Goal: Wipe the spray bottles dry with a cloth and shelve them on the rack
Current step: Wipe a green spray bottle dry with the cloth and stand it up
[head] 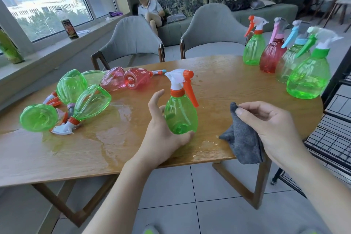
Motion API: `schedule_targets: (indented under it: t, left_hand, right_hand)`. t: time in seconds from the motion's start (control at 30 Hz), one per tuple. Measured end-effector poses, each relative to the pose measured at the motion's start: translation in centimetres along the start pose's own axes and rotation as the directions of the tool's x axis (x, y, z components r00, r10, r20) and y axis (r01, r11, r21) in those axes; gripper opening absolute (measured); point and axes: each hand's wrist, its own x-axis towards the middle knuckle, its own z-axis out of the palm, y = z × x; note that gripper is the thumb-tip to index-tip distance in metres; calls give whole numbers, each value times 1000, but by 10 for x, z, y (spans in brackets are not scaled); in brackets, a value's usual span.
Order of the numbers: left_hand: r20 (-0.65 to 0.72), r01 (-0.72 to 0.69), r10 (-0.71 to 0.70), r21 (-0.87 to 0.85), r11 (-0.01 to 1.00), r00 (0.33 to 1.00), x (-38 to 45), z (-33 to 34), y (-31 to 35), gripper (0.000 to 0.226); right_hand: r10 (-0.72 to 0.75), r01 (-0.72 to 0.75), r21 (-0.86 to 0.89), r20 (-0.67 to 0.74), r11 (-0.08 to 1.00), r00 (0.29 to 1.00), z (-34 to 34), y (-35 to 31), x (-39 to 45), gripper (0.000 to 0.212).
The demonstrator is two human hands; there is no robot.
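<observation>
Spray bottle of clear green plastic with a white head and orange trigger stands upright in the person's left hand, above the near edge of the wet wooden table; the palm cups its base, the thumb lies under it and the fingers stay loosely spread behind. The right hand pinches a grey cloth between thumb and curled fingers, just beside the bottle but apart from it. Several green and pink bottles lie tipped over at the left. Four more bottles stand upright at the far right, near the black wire rack
</observation>
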Motion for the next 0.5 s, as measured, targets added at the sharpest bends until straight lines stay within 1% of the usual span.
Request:
schedule_targets:
  t: [0.13, 0.23, 0.3, 0.43, 0.5]
  left_hand:
    - [66, -17, 21, -60, 998, 998, 4, 9, 12, 94]
    - [109, -39, 48, -84, 996, 993, 13, 20, 21, 88]
    - [132, -40, 54, -108, 993, 990, 19, 27, 26, 87]
    - [210, -34, 64, -146, 989, 976, 28, 43, 32, 84]
    - [249, -19, 59, -158, 987, 967, 32, 49, 34, 84]
  right_hand:
    - [-23, 23, 18, -21, 1000, 1000, -2, -4, 6, 6]
    - [-65, 66, 15, -39, 998, 997, -4, -9, 15, 11]
    - [-110, 109, -27, -33, 994, 993, -6, -11, 21, 12]
    - [-234, 231, -197, 7, 953, 972, -8, -6, 31, 19]
    - [-306, 297, -228, -2, 927, 952, -7, -1, 36, 21]
